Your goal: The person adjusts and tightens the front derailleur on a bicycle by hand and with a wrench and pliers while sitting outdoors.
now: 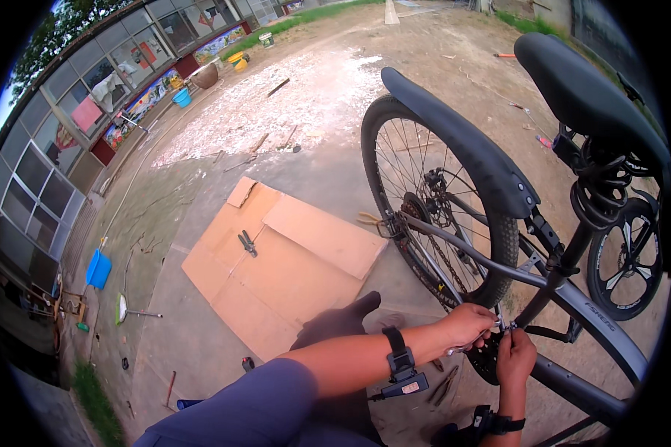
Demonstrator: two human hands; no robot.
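Left grip (471,325), right grip (516,356) — at bicycle (544,293), cardboard edge (370,257) apart.

Daylight is bright and diffuse; fisheye distortion bends the building (65,83).

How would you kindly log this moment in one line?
left hand: at bicycle frame, near chainring | right hand: at frame, beside left hand | black tool: lying on cardboard

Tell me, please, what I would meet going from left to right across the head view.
Pink cloth → green-and-white broom → cardboard sheet → left hand → right hand → black-and-white wheel.
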